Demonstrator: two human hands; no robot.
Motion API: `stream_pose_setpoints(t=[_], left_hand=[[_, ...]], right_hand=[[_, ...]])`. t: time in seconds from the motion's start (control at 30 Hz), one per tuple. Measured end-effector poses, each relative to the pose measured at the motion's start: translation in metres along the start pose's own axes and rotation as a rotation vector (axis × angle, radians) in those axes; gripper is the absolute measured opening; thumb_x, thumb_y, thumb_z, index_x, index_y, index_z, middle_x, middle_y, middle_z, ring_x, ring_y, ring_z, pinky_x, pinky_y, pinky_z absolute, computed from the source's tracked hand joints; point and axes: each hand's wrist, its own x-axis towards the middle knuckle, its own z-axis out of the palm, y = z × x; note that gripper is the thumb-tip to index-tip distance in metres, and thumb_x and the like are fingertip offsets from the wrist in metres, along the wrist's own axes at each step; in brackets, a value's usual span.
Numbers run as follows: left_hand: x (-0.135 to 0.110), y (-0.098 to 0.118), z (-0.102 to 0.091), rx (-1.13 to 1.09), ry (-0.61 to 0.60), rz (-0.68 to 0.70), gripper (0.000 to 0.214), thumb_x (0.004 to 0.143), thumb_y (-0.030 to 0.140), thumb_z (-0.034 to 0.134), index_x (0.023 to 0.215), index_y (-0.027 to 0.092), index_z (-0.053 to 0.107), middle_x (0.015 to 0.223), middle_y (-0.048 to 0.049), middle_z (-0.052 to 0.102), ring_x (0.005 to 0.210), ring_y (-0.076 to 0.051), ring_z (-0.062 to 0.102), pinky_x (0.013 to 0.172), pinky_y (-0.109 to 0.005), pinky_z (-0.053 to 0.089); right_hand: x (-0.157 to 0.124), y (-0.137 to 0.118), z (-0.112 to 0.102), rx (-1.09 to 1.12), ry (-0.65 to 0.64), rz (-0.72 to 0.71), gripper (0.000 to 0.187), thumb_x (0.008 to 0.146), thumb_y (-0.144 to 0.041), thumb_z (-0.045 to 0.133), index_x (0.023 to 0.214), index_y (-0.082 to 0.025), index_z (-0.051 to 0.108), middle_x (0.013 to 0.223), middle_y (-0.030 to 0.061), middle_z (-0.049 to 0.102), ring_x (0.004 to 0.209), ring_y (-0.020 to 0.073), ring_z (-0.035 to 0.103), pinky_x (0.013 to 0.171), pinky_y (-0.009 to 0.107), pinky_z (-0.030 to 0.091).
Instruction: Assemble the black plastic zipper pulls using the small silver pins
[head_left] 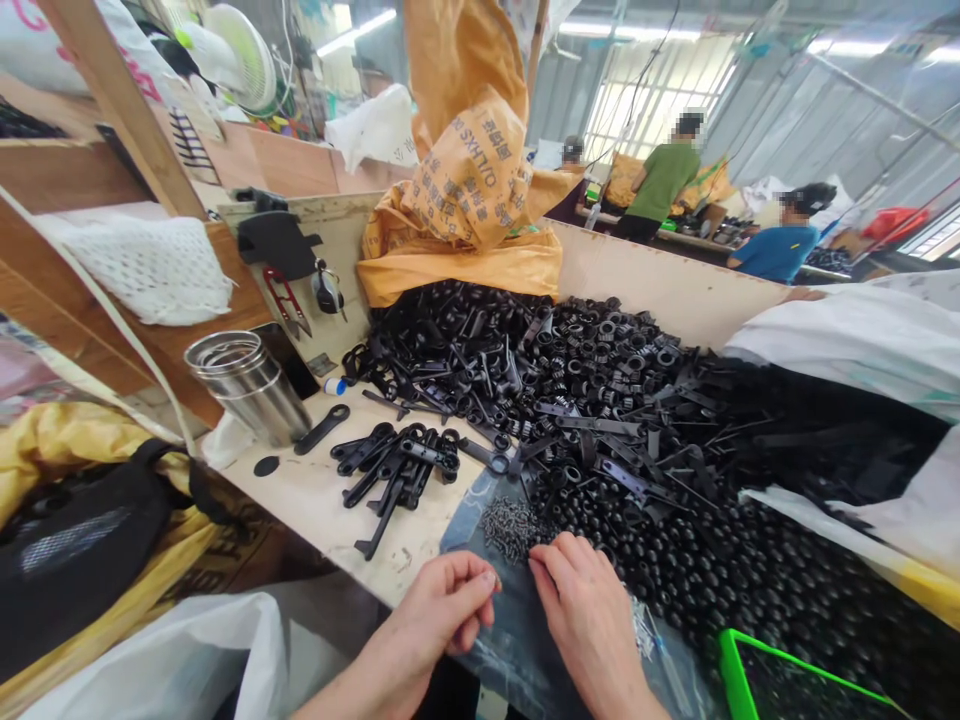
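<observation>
My left hand (450, 603) is curled near the front edge of the worktop, with the thumb pressed to the bent forefinger; anything in that pinch is too small to make out. Beside it, my right hand (581, 610) reaches palm down to a small heap of screws (512, 530). Its thumb and forefinger tips come together at the heap's near edge, and I cannot see what is between them. Left of the screws lies a cluster of black plastic handle-like parts (397, 465). Black balls (720, 570) spread to the right of my right hand.
A large mound of black parts (465, 340) lies below an orange woven sack (480, 190). At left stand a steel cup (251, 390) and hanging red-handled snips (286, 300). A green-rimmed tray (739, 665) sits front right. Co-workers (664, 180) are in the background.
</observation>
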Motion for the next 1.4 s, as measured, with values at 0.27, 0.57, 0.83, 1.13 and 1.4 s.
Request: stream_pose_setpoints(t=[0.27, 0.57, 0.83, 1.13, 1.4], left_hand=[[-0.005, 0.0, 0.002, -0.135, 0.019, -0.028, 0.048, 0.072, 0.058, 0.08, 0.086, 0.016, 0.063, 0.069, 0.0032, 0.062, 0.049, -0.004, 0.038, 0.053, -0.022, 0.016], [0.004, -0.009, 0.005, -0.01, 0.068, 0.021, 0.05, 0.074, 0.065, 0.076, 0.083, 0.017, 0.062, 0.065, 0.0034, 0.063, 0.04, -0.003, 0.038, 0.045, -0.02, 0.017], [0.005, -0.01, 0.007, 0.016, 0.067, 0.027, 0.048, 0.076, 0.064, 0.074, 0.082, 0.018, 0.062, 0.065, 0.0043, 0.063, 0.037, -0.002, 0.04, 0.04, -0.018, 0.019], [0.004, -0.008, 0.006, -0.019, 0.067, 0.022, 0.046, 0.076, 0.062, 0.076, 0.082, 0.017, 0.064, 0.066, 0.0037, 0.064, 0.038, -0.003, 0.042, 0.041, -0.018, 0.02], [0.007, -0.013, 0.015, -0.001, 0.015, 0.033, 0.049, 0.077, 0.064, 0.073, 0.082, 0.017, 0.062, 0.066, 0.0029, 0.065, 0.035, -0.002, 0.04, 0.039, -0.019, 0.017]], right_hand=[[-0.006, 0.001, -0.008, 0.117, -0.003, 0.035, 0.037, 0.11, -0.04, 0.037, 0.087, -0.026, 0.063, 0.079, 0.0003, 0.062, 0.071, 0.0176, 0.062, 0.065, 0.03, 0.043], [-0.015, 0.01, -0.016, 0.204, 0.04, 0.156, 0.032, 0.109, -0.041, 0.041, 0.095, -0.027, 0.066, 0.085, 0.0005, 0.067, 0.074, 0.0165, 0.066, 0.067, 0.027, 0.049], [0.001, 0.0, -0.011, 0.099, -0.029, 0.037, 0.042, 0.111, -0.043, 0.036, 0.086, -0.026, 0.065, 0.08, 0.0016, 0.065, 0.073, 0.0179, 0.064, 0.067, 0.03, 0.046], [0.001, 0.0, -0.011, 0.169, -0.074, 0.114, 0.038, 0.107, -0.04, 0.043, 0.079, -0.026, 0.065, 0.076, 0.0005, 0.063, 0.069, 0.0174, 0.064, 0.06, 0.029, 0.044], [-0.017, -0.006, -0.015, 0.953, -0.153, 0.387, 0.029, 0.097, -0.047, 0.063, 0.082, -0.024, 0.074, 0.076, 0.0008, 0.064, 0.067, 0.0155, 0.06, 0.061, 0.023, 0.049]])
